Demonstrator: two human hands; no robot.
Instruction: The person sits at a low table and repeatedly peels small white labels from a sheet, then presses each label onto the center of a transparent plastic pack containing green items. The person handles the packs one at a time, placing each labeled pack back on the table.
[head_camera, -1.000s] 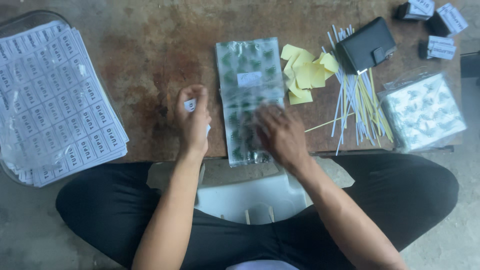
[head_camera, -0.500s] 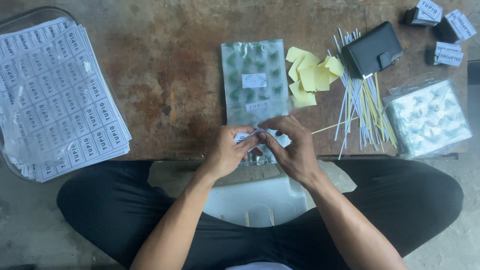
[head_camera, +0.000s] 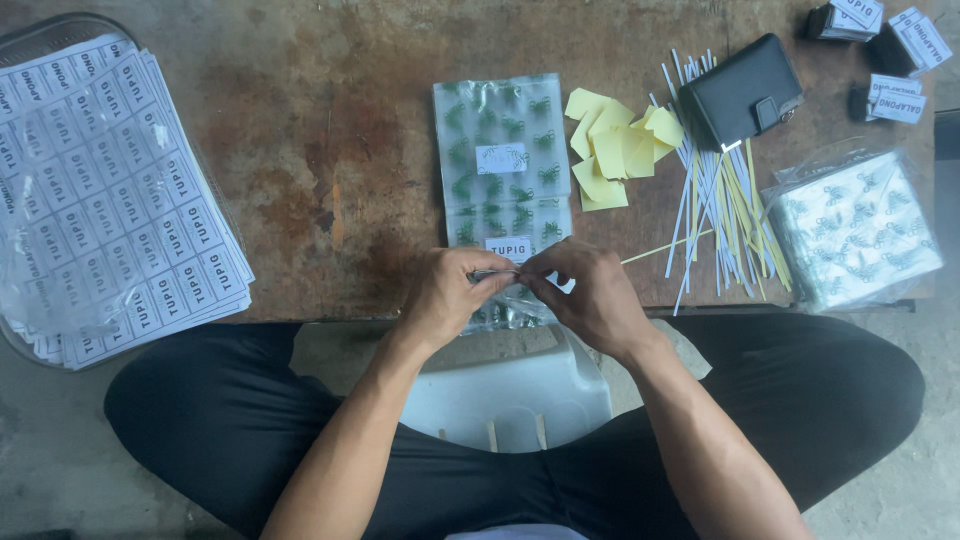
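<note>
Both of my hands meet at the near edge of a worn wooden table (head_camera: 330, 150). My left hand (head_camera: 455, 293) and my right hand (head_camera: 588, 295) pinch the top edge of a small clear plastic packet (head_camera: 505, 305) with green printed shapes, fingertips touching. Most of that packet is hidden under my fingers. Just beyond my hands lie flat clear packets (head_camera: 503, 165) of the same green print, each with a small white label.
Sheets of white sticker labels (head_camera: 105, 190) lie in a clear tray at the left. Yellow paper squares (head_camera: 612, 145), thin yellow and white strips (head_camera: 715, 205), a black wallet (head_camera: 742, 90), a stack of printed packets (head_camera: 852, 230) and small labelled bundles (head_camera: 880, 40) lie at the right.
My left hand came down from the table's middle and joined my right hand at the near edge. Both now pinch the small packet's top edge.
</note>
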